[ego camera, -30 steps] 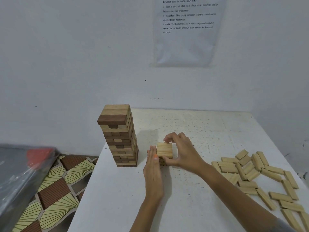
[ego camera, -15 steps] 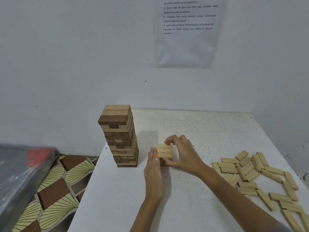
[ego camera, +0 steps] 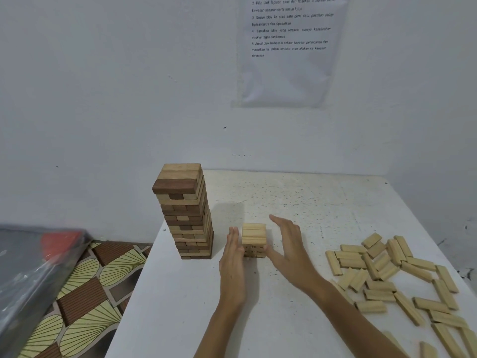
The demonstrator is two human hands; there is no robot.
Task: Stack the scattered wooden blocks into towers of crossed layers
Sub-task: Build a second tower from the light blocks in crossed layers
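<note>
A short stack of pale wooden blocks (ego camera: 254, 237) stands near the middle of the white table (ego camera: 296, 197), its top layer of three blocks lying crosswise. My left hand (ego camera: 233, 264) is flat and upright against the stack's left side. On the stack's right, my right hand (ego camera: 290, 249) is flat with fingers straight; its lower edge looks to touch the base and its fingertips are apart from the top. Neither hand holds a block. A tall tower of mixed dark and pale blocks (ego camera: 184, 210) stands to the left. Several loose pale blocks (ego camera: 395, 277) lie scattered at the right.
The tall tower stands close to the table's left edge. Beyond that edge lie a patterned mat (ego camera: 85, 293) on the floor and a plastic-covered dark object (ego camera: 31, 270). A white wall with a printed sheet (ego camera: 289, 47) backs the table.
My right hand has let go of the short stack's top and opened flat beside its right side. My left hand stays against the left side.
</note>
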